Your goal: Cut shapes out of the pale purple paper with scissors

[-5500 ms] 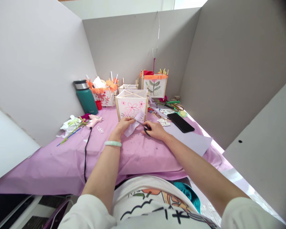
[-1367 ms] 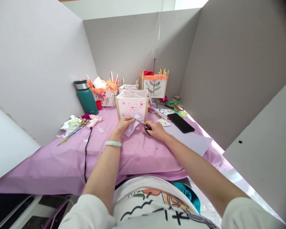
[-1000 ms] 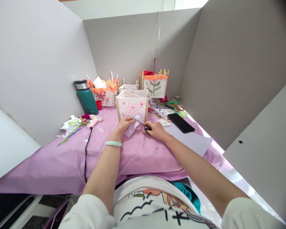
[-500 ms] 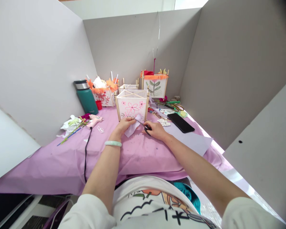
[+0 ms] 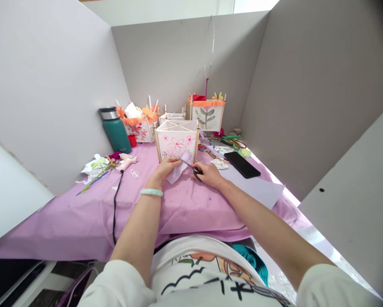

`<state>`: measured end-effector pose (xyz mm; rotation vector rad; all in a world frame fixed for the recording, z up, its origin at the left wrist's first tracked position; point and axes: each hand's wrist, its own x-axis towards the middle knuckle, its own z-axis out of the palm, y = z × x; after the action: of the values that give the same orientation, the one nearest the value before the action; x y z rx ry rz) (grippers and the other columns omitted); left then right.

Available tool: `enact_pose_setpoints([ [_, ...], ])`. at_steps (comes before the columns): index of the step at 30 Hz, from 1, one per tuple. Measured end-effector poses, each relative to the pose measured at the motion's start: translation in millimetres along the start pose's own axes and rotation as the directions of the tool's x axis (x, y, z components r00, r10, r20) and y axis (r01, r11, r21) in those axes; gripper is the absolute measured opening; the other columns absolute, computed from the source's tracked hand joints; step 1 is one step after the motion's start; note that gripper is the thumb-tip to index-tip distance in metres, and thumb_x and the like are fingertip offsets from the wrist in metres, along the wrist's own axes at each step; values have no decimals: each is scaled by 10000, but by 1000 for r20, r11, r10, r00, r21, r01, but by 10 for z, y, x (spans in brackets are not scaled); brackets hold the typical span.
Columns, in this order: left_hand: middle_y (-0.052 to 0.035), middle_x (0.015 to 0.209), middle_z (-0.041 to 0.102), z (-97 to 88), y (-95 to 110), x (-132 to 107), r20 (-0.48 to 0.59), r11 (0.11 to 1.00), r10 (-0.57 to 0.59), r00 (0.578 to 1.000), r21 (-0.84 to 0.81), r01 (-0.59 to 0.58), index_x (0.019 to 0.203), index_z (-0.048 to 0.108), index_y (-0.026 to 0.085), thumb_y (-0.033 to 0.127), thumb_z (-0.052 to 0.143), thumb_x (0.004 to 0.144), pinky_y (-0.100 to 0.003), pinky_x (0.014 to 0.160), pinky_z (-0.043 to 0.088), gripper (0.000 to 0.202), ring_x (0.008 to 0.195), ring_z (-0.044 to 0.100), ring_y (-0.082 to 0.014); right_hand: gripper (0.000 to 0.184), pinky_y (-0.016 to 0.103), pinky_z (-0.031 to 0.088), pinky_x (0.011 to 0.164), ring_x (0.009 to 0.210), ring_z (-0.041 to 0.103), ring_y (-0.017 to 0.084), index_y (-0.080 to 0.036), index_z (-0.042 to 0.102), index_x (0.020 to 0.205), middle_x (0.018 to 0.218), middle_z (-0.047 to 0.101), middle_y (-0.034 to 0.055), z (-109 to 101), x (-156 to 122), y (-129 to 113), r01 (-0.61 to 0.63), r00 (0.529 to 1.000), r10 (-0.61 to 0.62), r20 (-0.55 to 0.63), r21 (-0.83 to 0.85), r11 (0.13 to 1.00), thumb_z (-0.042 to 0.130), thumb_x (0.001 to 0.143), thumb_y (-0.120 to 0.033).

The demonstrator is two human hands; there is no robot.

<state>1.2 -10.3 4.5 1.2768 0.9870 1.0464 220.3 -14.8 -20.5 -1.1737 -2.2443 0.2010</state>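
Straight ahead of you, near the middle of the purple-covered counter (image 5: 82, 213), your left hand (image 5: 165, 169) pinches a pale scrap of paper (image 5: 178, 169) between thumb and fingers, with the scrap's lower end hanging toward the counter. Your right hand (image 5: 210, 175) sits at three o'clock of the left, close beside it, and is clenched around the dark handles of the scissors (image 5: 195, 172). Their blades point toward ten o'clock and meet the scrap's right edge; they are too small to tell how far they are parted. A green bracelet (image 5: 151, 192) circles your left wrist. At twelve o'clock from both hands, just beyond the scrap, stands a square lantern (image 5: 176, 140) with pink flowers drawn on its front and wooden sticks at its corners. Out at ten o'clock a green flask (image 5: 115, 130) stands upright by the wall. A pink glue gun (image 5: 126, 161) lies at nine o'clock, its black cord trailing toward you. At two o'clock a dark phone (image 5: 242, 164) lies flat, and a pale sheet (image 5: 258, 189) lies at three o'clock, beside your right forearm.
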Motion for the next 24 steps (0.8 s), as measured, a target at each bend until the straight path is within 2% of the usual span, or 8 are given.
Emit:
enact_pose_setpoints([
  [6,-79,652,709,1,13,-4,-20,999,10,1000,-35,-10,767,703,106,293,777,725,-241,505,462,206,518,627,-158,410,251,414,684,781,673,177,-229,671,1172,923,759,22,-29,-9,-30,-23,1000,23,10,25,999,768,811,-396],
  [15,-63,656,690,17,43,4,-153,994,35,988,-96,-50,818,710,100,282,805,720,-274,556,502,228,551,640,-169,422,242,398,664,715,638,148,-232,675,1158,880,743,5,-57,-20,-46,-18,1000,17,21,52,998,780,793,-416],
  [24,-72,670,704,10,42,-5,-125,995,37,991,-89,-48,818,722,89,300,826,706,-267,559,509,261,557,642,-167,416,238,386,654,715,639,152,-228,681,1163,876,745,8,-54,-24,-54,-14,1000,13,17,53,999,777,796,-400],
])
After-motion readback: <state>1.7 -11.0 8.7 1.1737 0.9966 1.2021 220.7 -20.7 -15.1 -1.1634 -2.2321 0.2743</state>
